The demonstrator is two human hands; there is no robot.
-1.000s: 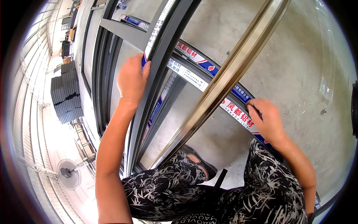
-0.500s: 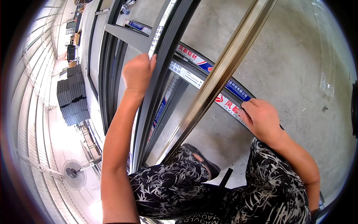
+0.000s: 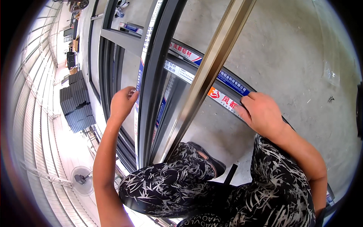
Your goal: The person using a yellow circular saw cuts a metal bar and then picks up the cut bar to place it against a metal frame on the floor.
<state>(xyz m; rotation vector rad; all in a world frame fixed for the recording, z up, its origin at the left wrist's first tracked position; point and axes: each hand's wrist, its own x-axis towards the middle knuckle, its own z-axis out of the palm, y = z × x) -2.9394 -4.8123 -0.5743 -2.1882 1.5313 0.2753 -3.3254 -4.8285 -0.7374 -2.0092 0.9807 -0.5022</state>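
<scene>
My right hand is wrapped round the near end of a dark grey aluminium profile with blue, white and red-printed protective film. My left hand is beside the outer edge of a tall dark grey window frame, its fingers loosely curled and the thumb a little apart. Nothing shows between them, though part of the palm is hidden. Film with blue and white print runs along that frame's edge. Between my hands a bronze-coloured metal profile slants across, over the labelled crosspieces.
More dark frames stand at the left. Beyond them are a stack of dark profiles and a standing fan. Clear plastic film lies on the concrete floor at right. My sandalled foot is under the bronze profile.
My left hand has come off the grey frame's face and moved down and left to its outer edge. The frames have shifted slightly left in view. My right hand keeps its grip.
</scene>
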